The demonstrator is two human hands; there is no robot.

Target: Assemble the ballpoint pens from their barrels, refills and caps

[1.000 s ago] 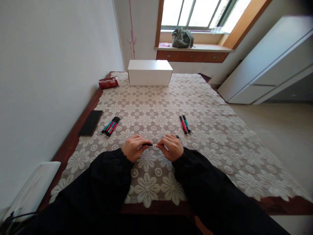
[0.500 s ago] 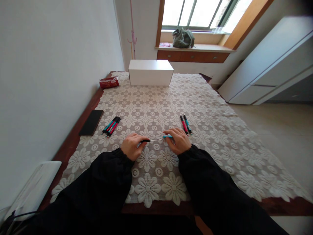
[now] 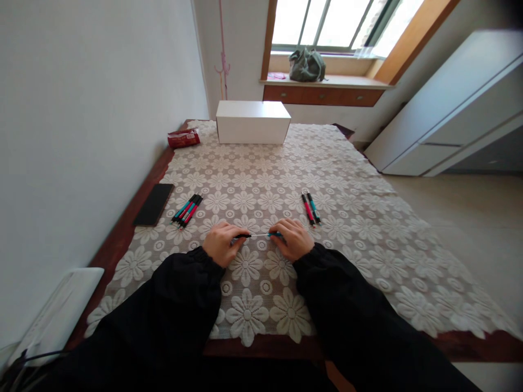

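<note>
Near the front of the table, my left hand [image 3: 221, 243] pinches a black pen part [image 3: 243, 236], from which a thin whitish refill [image 3: 259, 235] points right. My right hand [image 3: 293, 240] is closed on a teal pen barrel [image 3: 274, 234], its left end at the refill's tip. Whether the tip is inside the barrel is too small to tell. Beyond my left hand lies a group of several teal, red and black pens [image 3: 187, 210]. A red pen [image 3: 308, 209] and a teal pen [image 3: 314, 208] lie side by side beyond my right hand.
A flowered lace tablecloth [image 3: 245, 182] covers the table. A white box [image 3: 252, 130] stands at the back, with a red packet [image 3: 183, 138] to its left. A dark flat slab [image 3: 154, 204] lies by the left edge, and a white object [image 3: 61, 310] sits nearer me.
My right hand has moved slightly left and down, bringing the teal barrel into line with the refill. My left hand stays almost in place.
</note>
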